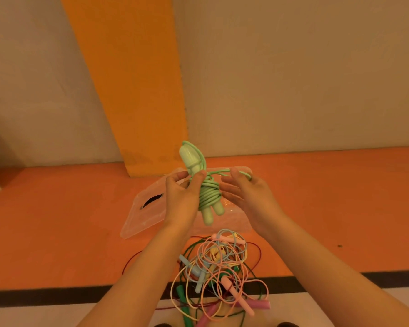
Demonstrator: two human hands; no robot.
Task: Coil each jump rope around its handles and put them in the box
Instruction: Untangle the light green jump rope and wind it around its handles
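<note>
Holding hand: left hand [182, 199] is clamped on the green jump rope [208, 192], thumb and fingers wrapped round the paired handles [209, 215] at the top of the coil.
Guiding hand: right hand [248, 197] sits just beside the bundle, fingers mostly spread, with the free tail [224, 171] hooked round its fingertips; the grip looks light.
Rope: the cord is wound in many turns round the middle of the handles. A short run leads from the coil to the right hand, so I judge the winding nearly done but not secured.
Box: the clear box [139, 220] lies on the orange floor [57, 220] directly behind and below the hands; I cannot tell whether anything is in it.
Pile: the pile of loose ropes [220, 267] lies tangled near the person, just short of the box.
Risk, tail: if the light hold slips, the springy cord could loosen and several turns unwind.
Risk, handles: easing the left grip before the end is tucked could let the two handles splay and shed the coil.
Risk, drop: released unsecured, the bundle may open in the box.
</note>
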